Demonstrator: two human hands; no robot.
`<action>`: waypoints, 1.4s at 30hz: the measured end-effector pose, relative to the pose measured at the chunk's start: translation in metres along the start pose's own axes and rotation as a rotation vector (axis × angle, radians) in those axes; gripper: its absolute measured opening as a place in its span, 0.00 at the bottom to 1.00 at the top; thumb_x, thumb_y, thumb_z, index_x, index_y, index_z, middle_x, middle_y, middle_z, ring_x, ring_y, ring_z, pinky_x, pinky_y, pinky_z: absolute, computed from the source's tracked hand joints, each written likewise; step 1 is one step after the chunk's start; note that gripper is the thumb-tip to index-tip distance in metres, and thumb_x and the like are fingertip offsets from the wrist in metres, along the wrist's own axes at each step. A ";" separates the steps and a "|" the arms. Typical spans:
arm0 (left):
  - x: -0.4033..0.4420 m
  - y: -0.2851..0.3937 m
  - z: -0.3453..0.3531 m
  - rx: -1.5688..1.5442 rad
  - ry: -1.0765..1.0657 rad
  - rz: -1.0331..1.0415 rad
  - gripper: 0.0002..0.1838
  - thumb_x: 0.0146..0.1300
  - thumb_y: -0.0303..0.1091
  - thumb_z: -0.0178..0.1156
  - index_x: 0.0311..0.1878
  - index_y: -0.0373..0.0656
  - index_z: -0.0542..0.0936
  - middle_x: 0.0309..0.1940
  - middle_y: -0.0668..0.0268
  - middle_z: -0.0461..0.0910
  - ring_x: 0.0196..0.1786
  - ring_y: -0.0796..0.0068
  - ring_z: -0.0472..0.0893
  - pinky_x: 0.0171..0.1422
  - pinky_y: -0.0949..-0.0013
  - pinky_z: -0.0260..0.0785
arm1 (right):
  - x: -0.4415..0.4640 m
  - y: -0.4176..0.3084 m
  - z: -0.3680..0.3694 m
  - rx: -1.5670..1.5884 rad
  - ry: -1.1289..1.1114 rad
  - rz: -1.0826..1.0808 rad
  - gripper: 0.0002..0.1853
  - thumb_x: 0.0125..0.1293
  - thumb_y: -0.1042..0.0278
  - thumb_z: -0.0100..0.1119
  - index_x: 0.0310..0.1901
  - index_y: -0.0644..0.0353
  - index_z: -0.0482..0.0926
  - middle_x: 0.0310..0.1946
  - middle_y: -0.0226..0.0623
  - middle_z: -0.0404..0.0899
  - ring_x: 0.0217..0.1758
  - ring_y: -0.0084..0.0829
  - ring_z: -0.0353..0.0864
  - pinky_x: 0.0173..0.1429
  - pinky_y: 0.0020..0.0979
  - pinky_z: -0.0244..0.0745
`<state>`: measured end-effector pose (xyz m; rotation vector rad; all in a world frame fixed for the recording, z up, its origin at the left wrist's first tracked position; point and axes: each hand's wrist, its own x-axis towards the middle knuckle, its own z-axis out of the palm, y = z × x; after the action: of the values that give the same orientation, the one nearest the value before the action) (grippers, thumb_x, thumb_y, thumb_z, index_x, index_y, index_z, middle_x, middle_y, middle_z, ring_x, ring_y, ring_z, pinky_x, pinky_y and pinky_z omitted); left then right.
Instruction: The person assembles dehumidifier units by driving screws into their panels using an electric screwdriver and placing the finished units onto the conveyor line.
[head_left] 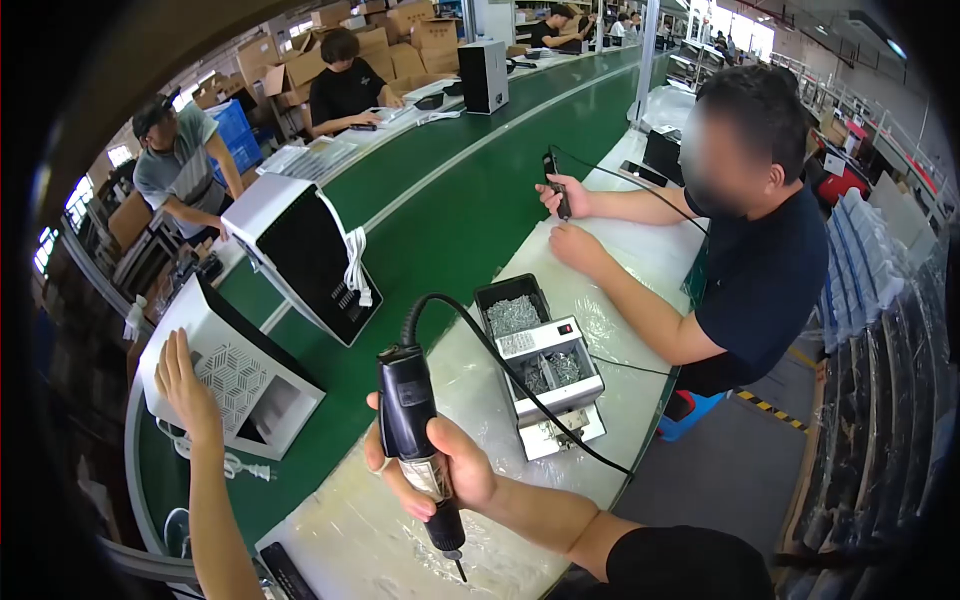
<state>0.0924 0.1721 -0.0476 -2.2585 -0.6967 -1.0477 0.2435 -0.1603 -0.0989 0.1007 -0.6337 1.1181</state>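
My right hand [440,470] is wrapped round a black electric screwdriver [408,400], its bit pointing down over the covered table and its cord arching to the right. With fingers stretched, my left hand [188,390] lies against the white housing [235,375], which has a patterned vent and an open lower window. Behind it, a second white and black housing [310,255] stands tilted, with a coiled white cable [355,265] on its side. A screw feeder [555,370] holding small screws is right of the screwdriver, beside a black tray of screws [513,313].
At the right a co-worker [755,220] holds another screwdriver [557,185] over the table. The green conveyor [430,230] curves past, bearing a further housing [484,77]. Two people stand or sit across it. A white plug [260,470] lies near my left arm.
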 end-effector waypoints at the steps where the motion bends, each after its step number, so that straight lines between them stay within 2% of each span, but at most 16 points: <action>1: -0.004 0.001 0.005 0.031 -0.044 -0.048 0.40 0.47 0.09 0.44 0.70 0.42 0.64 0.67 0.56 0.66 0.72 0.54 0.61 0.76 0.49 0.47 | 0.001 0.004 0.000 -0.016 0.014 0.023 0.33 0.73 0.46 0.44 0.72 0.54 0.51 0.49 0.51 0.71 0.16 0.27 0.72 0.18 0.27 0.71; 5: -0.020 0.028 0.015 -0.001 0.035 -0.148 0.40 0.48 0.11 0.46 0.71 0.39 0.62 0.75 0.56 0.53 0.78 0.54 0.48 0.79 0.45 0.39 | 0.002 0.015 0.001 -0.056 0.012 0.078 0.33 0.73 0.46 0.45 0.72 0.53 0.51 0.49 0.50 0.71 0.17 0.27 0.72 0.19 0.28 0.72; 9: -0.046 0.050 0.002 -0.052 -0.064 -0.097 0.37 0.50 0.14 0.49 0.69 0.36 0.64 0.75 0.51 0.52 0.77 0.50 0.50 0.78 0.47 0.42 | 0.001 0.021 0.003 -0.099 0.015 0.136 0.35 0.72 0.45 0.47 0.72 0.54 0.51 0.48 0.50 0.71 0.17 0.27 0.73 0.19 0.27 0.71; 12: -0.145 0.085 0.016 -0.207 -0.411 -0.258 0.34 0.53 0.17 0.51 0.68 0.38 0.65 0.74 0.51 0.53 0.76 0.47 0.52 0.76 0.43 0.46 | 0.000 0.025 0.003 -0.097 0.029 0.140 0.36 0.72 0.44 0.48 0.71 0.55 0.50 0.47 0.50 0.72 0.17 0.27 0.73 0.19 0.27 0.71; 13: -0.185 0.100 0.018 -0.099 -0.862 -0.403 0.30 0.55 0.19 0.49 0.66 0.36 0.69 0.70 0.49 0.62 0.73 0.49 0.60 0.74 0.47 0.52 | 0.001 0.024 0.002 -0.098 0.034 0.139 0.36 0.71 0.44 0.49 0.71 0.55 0.50 0.46 0.50 0.72 0.17 0.27 0.73 0.19 0.27 0.71; 14: -0.221 0.108 0.023 -0.502 -0.725 -0.697 0.25 0.56 0.21 0.48 0.60 0.32 0.74 0.63 0.47 0.72 0.67 0.50 0.70 0.70 0.52 0.60 | 0.002 0.023 0.003 -0.097 0.035 0.128 0.36 0.71 0.44 0.49 0.71 0.55 0.50 0.46 0.50 0.72 0.17 0.27 0.73 0.19 0.27 0.71; 16: -0.229 0.113 0.027 -0.573 -0.411 -0.799 0.22 0.56 0.22 0.47 0.54 0.30 0.77 0.55 0.46 0.78 0.60 0.48 0.75 0.65 0.56 0.66 | 0.005 0.020 0.003 -0.095 0.034 0.125 0.36 0.71 0.43 0.50 0.70 0.56 0.50 0.45 0.50 0.72 0.16 0.28 0.73 0.18 0.27 0.70; 18: -0.248 0.108 0.016 -0.486 -0.695 -0.600 0.22 0.56 0.21 0.47 0.54 0.30 0.77 0.54 0.45 0.78 0.57 0.46 0.76 0.63 0.55 0.67 | 0.008 0.024 -0.002 -0.102 0.093 0.126 0.34 0.71 0.43 0.50 0.67 0.56 0.52 0.44 0.49 0.73 0.15 0.29 0.73 0.16 0.28 0.68; 20: -0.254 0.114 0.010 -0.498 -0.673 -0.632 0.21 0.56 0.21 0.47 0.53 0.30 0.77 0.52 0.45 0.79 0.55 0.46 0.76 0.61 0.54 0.67 | 0.013 0.025 0.000 -0.102 0.145 0.102 0.26 0.72 0.47 0.48 0.59 0.58 0.57 0.42 0.46 0.75 0.14 0.28 0.73 0.16 0.26 0.68; 23: -0.253 0.115 0.012 -0.547 -0.569 -0.657 0.18 0.56 0.20 0.48 0.48 0.32 0.78 0.47 0.47 0.81 0.51 0.47 0.78 0.58 0.53 0.68 | 0.016 0.032 -0.010 -0.185 0.266 0.139 0.25 0.72 0.48 0.49 0.59 0.57 0.59 0.41 0.44 0.75 0.13 0.28 0.72 0.16 0.29 0.68; 27: -0.253 0.119 -0.005 -0.509 -0.608 -0.677 0.19 0.55 0.19 0.48 0.50 0.32 0.78 0.51 0.49 0.79 0.55 0.47 0.76 0.61 0.54 0.66 | 0.023 0.050 -0.030 -0.307 0.483 0.249 0.19 0.72 0.50 0.50 0.50 0.58 0.63 0.39 0.39 0.76 0.15 0.23 0.72 0.14 0.28 0.68; 31: -0.250 0.131 -0.022 -0.434 -0.648 -0.628 0.21 0.55 0.18 0.48 0.52 0.33 0.77 0.56 0.50 0.76 0.62 0.48 0.72 0.67 0.55 0.63 | 0.026 0.074 -0.056 -0.416 0.539 0.363 0.21 0.72 0.49 0.51 0.51 0.58 0.61 0.40 0.41 0.73 0.12 0.25 0.70 0.15 0.29 0.68; 34: -0.261 0.139 -0.028 -0.409 -0.580 -0.567 0.23 0.55 0.17 0.48 0.56 0.34 0.75 0.61 0.51 0.73 0.68 0.51 0.67 0.73 0.56 0.58 | 0.016 0.089 -0.071 -0.502 0.533 0.421 0.23 0.69 0.49 0.56 0.51 0.59 0.61 0.32 0.38 0.73 0.13 0.25 0.70 0.15 0.29 0.67; 37: -0.278 0.144 -0.037 -0.386 -0.570 -0.544 0.26 0.53 0.16 0.47 0.59 0.33 0.73 0.64 0.50 0.70 0.71 0.52 0.65 0.76 0.58 0.54 | 0.007 0.103 -0.097 -0.908 0.532 0.466 0.28 0.63 0.52 0.63 0.54 0.59 0.60 0.19 0.32 0.70 0.14 0.24 0.72 0.16 0.30 0.67; 40: -0.276 0.152 -0.045 -0.384 -0.586 -0.524 0.27 0.54 0.17 0.47 0.60 0.32 0.73 0.65 0.47 0.69 0.70 0.49 0.65 0.76 0.56 0.53 | -0.006 0.099 -0.135 -0.876 0.535 0.605 0.23 0.63 0.58 0.62 0.49 0.64 0.64 0.16 0.31 0.70 0.13 0.25 0.72 0.15 0.30 0.67; 42: -0.275 0.150 -0.049 -0.372 -0.602 -0.493 0.27 0.54 0.18 0.48 0.61 0.31 0.71 0.65 0.46 0.68 0.70 0.49 0.65 0.76 0.56 0.54 | -0.013 0.100 -0.141 -1.145 0.538 0.486 0.22 0.63 0.59 0.60 0.45 0.69 0.63 0.14 0.37 0.73 0.11 0.31 0.74 0.14 0.34 0.67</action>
<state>0.0101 -0.0282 -0.2791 -2.8449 -1.4681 -0.7280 0.2133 -0.0715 -0.2454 -1.3491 -0.7354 1.0205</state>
